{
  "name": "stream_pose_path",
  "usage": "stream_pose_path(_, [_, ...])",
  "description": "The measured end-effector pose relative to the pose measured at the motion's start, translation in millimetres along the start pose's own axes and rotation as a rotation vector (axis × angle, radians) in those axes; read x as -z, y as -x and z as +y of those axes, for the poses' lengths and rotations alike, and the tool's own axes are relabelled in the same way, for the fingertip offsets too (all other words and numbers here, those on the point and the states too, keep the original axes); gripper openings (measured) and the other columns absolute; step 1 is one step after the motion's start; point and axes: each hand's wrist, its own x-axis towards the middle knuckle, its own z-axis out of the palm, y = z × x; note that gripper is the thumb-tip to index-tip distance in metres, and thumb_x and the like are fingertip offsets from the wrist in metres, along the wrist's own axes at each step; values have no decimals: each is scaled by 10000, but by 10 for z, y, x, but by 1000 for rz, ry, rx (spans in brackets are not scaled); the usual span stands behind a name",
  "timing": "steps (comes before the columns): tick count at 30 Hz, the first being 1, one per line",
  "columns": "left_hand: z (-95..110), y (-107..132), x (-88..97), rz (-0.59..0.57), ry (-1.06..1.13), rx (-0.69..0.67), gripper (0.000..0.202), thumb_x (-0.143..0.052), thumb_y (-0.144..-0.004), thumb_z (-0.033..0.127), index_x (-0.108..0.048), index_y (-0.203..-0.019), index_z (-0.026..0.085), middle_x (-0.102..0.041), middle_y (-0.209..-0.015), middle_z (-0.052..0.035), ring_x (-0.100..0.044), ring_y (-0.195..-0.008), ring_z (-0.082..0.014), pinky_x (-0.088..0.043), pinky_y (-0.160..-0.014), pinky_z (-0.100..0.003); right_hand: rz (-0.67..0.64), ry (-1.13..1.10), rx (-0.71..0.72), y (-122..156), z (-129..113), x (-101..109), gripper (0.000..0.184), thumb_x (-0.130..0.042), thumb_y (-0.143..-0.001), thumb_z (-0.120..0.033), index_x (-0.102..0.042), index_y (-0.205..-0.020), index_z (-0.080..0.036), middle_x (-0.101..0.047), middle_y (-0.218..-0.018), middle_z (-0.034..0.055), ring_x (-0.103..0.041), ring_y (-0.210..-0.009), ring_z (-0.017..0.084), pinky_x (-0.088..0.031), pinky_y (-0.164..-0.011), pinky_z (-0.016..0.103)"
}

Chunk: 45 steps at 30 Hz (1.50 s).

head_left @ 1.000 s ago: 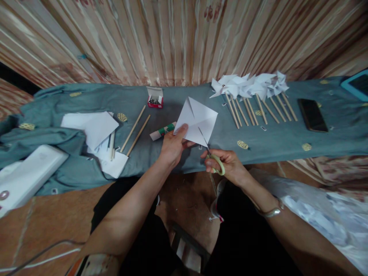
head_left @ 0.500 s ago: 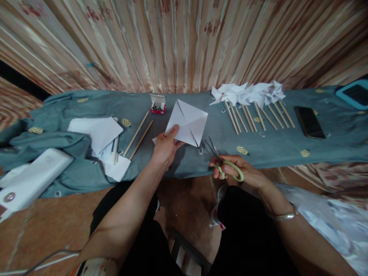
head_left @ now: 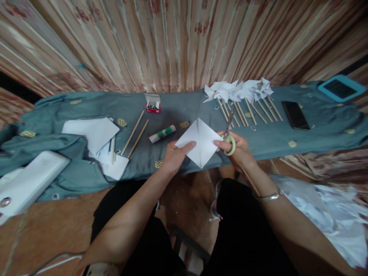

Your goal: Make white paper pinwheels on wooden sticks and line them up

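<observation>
My left hand [head_left: 173,156] pinches the left corner of a creased white paper square [head_left: 201,142], held just above the near edge of the blue-grey cloth. My right hand [head_left: 238,150] grips green-handled scissors [head_left: 229,135], blades pointing away from me, and its fingertips also touch the paper's right corner. A glue stick [head_left: 163,133] lies on the cloth to the left of the paper.
Several finished white paper pinwheels [head_left: 238,91] on wooden sticks lie at the back right. A red box of pins [head_left: 152,104], two loose sticks [head_left: 135,132], cut paper sheets [head_left: 93,132], a black phone [head_left: 295,115], a teal tablet [head_left: 340,88] and a white device [head_left: 27,180] rest on the cloth [head_left: 324,132].
The paper square came down and toward me. My right hand moved up from the cloth edge to the paper's right corner, turning the scissors so the blades point away.
</observation>
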Motion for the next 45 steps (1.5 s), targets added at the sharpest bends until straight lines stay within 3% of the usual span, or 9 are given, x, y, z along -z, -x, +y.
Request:
stream_pose_path(5, [20, 10, 47, 18, -75, -13, 332, -856, -485, 291, -740, -746, 123, -720, -701, -39, -618, -611, -143, -479, -619, -270, 28, 39, 13, 19, -63, -10, 361, -834, -540, -376, -635, -793, -213, -556, -607, -61, -449, -508, 86, -363, -484, 233])
stream_pose_path(18, [79, 34, 47, 56, -31, -21, 229, -810, -461, 235, -719, -642, 127, -684, -617, -14, -581, -556, -135, -450, -586, -261, 84, 22, 20, 31, -173, -97, 377, -857, -478, -326, -653, -771, -207, -520, -571, -76, -415, -503, 65, -338, -476, 215])
stream_pose_path(29, [144, 30, 146, 46, -88, -56, 175, -763, -501, 255, -721, -623, 136, -675, -601, -3, -555, -560, -110, -438, -588, -243, 109, 14, 55, -2, -187, -29, 365, -851, -447, -251, -671, -761, -202, -503, -573, -90, -408, -494, 52, -330, -480, 204])
stream_pose_path(36, [231, 3, 246, 88, -60, -103, 152, -769, -504, 259, -682, -562, 149, -622, -532, 16, -532, -539, -91, -436, -595, -233, 169, 3, 95, -32, -208, 40, 350, -862, -462, -281, -680, -748, -199, -506, -556, -87, -409, -467, 51, -325, -449, 202])
stream_pose_path(42, [221, 63, 174, 18, 148, -29, 389, -789, -560, 456, -722, -801, 158, -698, -840, -40, -626, -755, -137, -485, -713, -265, 270, -156, 55, -63, -174, -53, 337, -846, -485, -266, -650, -748, -188, -536, -595, -80, -454, -465, 47, -347, -441, 191])
stream_pose_path(45, [109, 143, 36, -81, 215, 62, 366, -827, -543, 441, -697, -739, 162, -671, -782, -18, -606, -754, -128, -490, -730, -269, 267, -211, 14, -74, -147, -170, 347, -844, -472, -238, -655, -758, -181, -550, -577, -82, -466, -459, 41, -354, -442, 178])
